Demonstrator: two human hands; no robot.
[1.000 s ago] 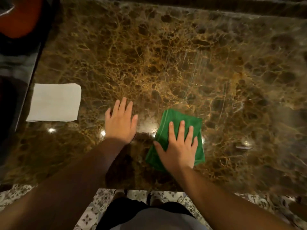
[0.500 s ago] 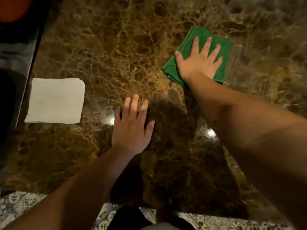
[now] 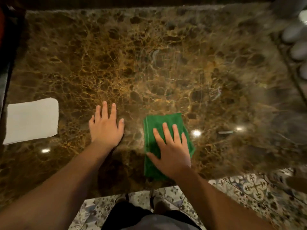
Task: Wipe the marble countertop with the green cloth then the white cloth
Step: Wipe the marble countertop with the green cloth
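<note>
A folded green cloth lies on the brown marble countertop close to its front edge, right of centre. My right hand presses flat on it with straight, spread fingers and covers its near right part. My left hand rests flat on the bare marble just left of the cloth, fingers straight, holding nothing. A folded white cloth lies flat at the countertop's left edge, apart from both hands.
Pale rounded objects line the far right edge of the countertop. A dark edge borders the left side. Patterned floor tiles show below the front edge. Ceiling lights reflect in the polished marble.
My right hand has pulled the green cloth back from the far right of the marble to the near edge. My left hand stays flat on the marble. The white cloth has not moved.
</note>
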